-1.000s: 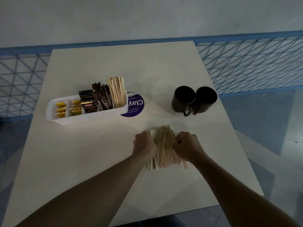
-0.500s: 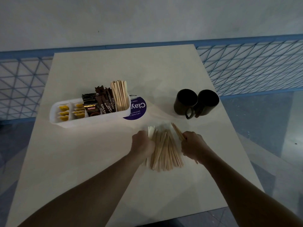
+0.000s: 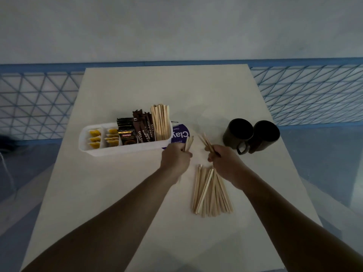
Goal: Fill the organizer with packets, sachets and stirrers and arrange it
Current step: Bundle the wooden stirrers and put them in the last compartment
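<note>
Mid-table, just right of the organizer [image 3: 121, 149]: left hand [image 3: 175, 159] curled round a few stirrers [image 3: 189, 143], right hand [image 3: 225, 163] pinching a second bunch [image 3: 206, 143]. Stirrer slot at its right end looks packed, so forcing more in could splay or spill them, & the loose pile [image 3: 211, 191] by the right wrist could scatter. Pale table [image 3: 157, 91] w/ two mugs [image 3: 251, 135], blue mesh railing [image 3: 314, 95], grey wall.

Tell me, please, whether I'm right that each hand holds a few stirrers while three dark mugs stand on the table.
Not quite: the head view shows two dark mugs, not three; the left hand and right hand each hold a few stirrers.
</note>
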